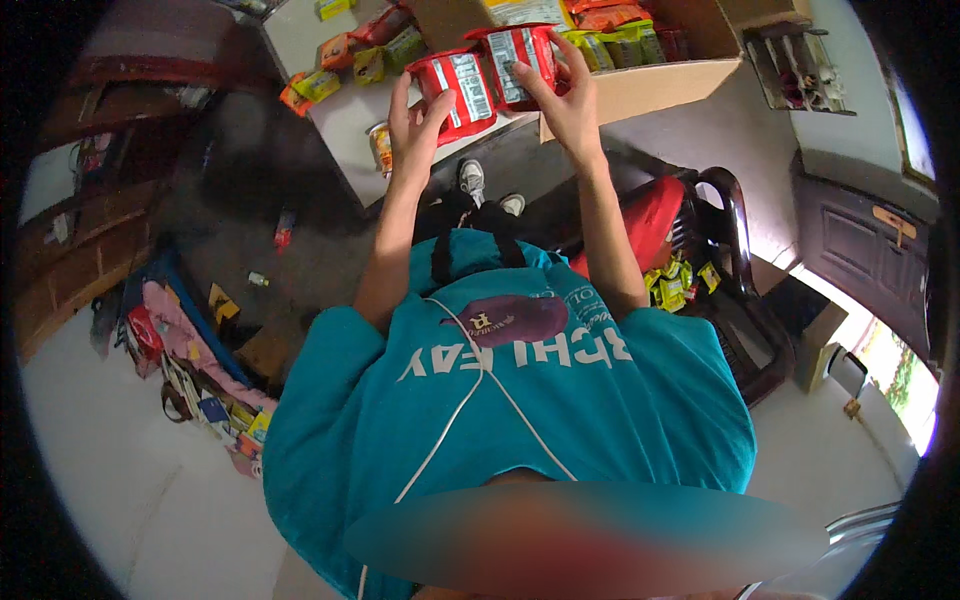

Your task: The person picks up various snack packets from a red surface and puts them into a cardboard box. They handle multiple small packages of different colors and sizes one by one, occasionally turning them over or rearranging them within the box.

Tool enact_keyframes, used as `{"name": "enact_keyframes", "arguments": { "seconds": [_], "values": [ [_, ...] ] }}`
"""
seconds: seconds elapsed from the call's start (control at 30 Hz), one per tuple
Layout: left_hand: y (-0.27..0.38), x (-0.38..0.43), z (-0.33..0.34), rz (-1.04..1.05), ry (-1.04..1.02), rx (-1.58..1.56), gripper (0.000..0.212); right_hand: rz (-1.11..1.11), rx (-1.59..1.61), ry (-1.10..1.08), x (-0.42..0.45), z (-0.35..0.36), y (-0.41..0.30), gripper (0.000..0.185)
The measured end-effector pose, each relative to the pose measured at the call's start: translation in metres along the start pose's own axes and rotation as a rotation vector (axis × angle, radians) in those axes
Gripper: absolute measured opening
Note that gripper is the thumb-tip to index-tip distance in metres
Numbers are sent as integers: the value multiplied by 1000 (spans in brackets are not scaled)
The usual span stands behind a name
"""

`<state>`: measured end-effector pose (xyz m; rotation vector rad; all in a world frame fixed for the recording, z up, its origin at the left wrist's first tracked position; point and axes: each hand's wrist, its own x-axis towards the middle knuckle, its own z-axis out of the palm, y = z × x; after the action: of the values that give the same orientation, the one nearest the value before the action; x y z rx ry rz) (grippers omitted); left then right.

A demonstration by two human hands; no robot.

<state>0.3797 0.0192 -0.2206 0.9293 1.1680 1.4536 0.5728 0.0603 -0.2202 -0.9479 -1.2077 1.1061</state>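
Note:
Two red plastic snack packets with pale printed panels are held side by side over the table's near edge. My left hand point(416, 124) grips the left red packet point(463, 88), thumb on its face and fingers at its left side. The other red packet point(508, 66) is in my right hand point(564, 97), with the thumb on its front and the fingers along its right edge. Their inner edges meet or nearly meet. Behind the right packet stands an open cardboard box point(652, 88) holding yellow-green packets point(626, 46) and orange packets point(611, 16).
Small orange, green and red packets point(369, 64) lie on the white table point(341, 135), with another packet point(381, 146) near its left edge. A dark wooden chair point(739, 225) at the right holds a red cushion point(652, 217) and yellow-green packets point(675, 285).

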Motion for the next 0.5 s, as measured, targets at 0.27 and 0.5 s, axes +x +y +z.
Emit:
{"name": "enact_keyframes", "arguments": {
  "seconds": [0.27, 0.5],
  "values": [
    [-10, 35, 27, 106, -133, 122, 74, -60, -290, 112, 27, -40, 16, 61],
    [-10, 39, 34, 283, -99, 336, 70, -69, -690, 113, 38, -48, 21, 63]
  ]
}}
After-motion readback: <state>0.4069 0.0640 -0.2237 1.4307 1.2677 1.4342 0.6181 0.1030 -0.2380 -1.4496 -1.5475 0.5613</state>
